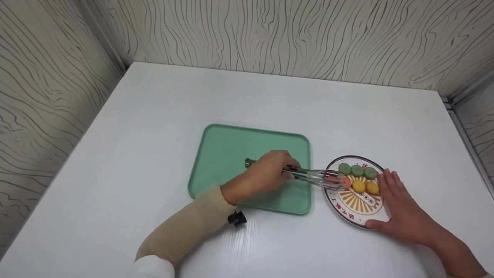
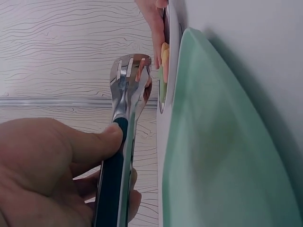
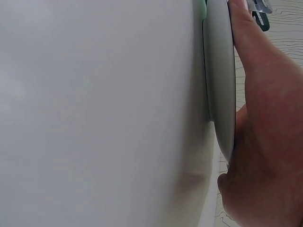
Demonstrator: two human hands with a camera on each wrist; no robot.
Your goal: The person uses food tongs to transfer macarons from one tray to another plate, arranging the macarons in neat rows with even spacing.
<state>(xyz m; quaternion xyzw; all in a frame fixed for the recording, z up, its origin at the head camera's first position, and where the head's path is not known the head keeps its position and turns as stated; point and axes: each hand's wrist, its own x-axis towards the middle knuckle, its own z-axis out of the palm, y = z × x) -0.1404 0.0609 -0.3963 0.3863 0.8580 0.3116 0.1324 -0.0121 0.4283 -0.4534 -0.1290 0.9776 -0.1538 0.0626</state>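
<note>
My left hand (image 1: 272,170) grips a pair of metal tongs (image 1: 314,178) with dark handles, fingers curled round them. The slotted tong heads reach over the left rim of a decorated plate (image 1: 339,206). Orange round pieces (image 1: 346,182) show at and between those heads; in the left wrist view some orange (image 2: 141,71) appears through the slots. Also on the plate are three green round pieces (image 1: 357,170) and two yellow ones (image 1: 359,187). My right hand (image 1: 405,216) rests at the plate's right edge, fingers extended along the rim, thumb on the near rim.
A green rectangular tray (image 1: 231,154) lies left of the plate, under my left hand and the tong handles. Both stand on a white table (image 1: 154,116). Wood-grain panels (image 1: 262,34) rise behind it and at the sides.
</note>
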